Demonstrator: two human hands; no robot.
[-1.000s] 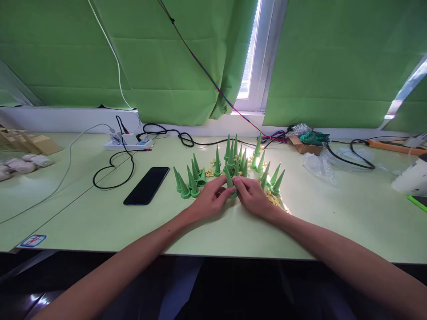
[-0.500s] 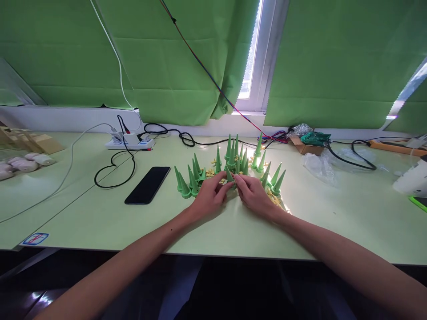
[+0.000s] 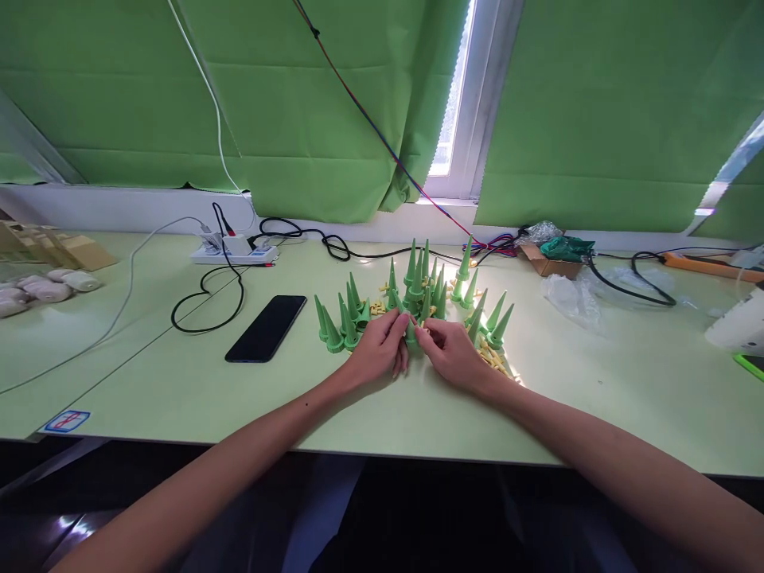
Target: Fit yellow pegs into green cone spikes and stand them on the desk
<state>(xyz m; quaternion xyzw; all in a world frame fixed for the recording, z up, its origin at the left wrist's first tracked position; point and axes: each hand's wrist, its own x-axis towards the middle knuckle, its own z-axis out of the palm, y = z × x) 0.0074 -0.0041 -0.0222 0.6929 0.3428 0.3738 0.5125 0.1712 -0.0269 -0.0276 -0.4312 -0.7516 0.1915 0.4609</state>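
Left hand (image 3: 380, 342): fingers closed on a tilted green cone (image 3: 411, 331) over the table (image 3: 268, 406) | Right hand (image 3: 450, 348): fingertips brought to it, grip too obscured to tell | Progress: one cone is judged unfinished; upright cones (image 3: 416, 296) are massed around, yellow pieces (image 3: 494, 358) left loose.

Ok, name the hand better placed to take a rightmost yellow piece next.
Probably the right hand: the rightmost yellow pieces lie beside it, while the left hand is farther off, holding a green cone.
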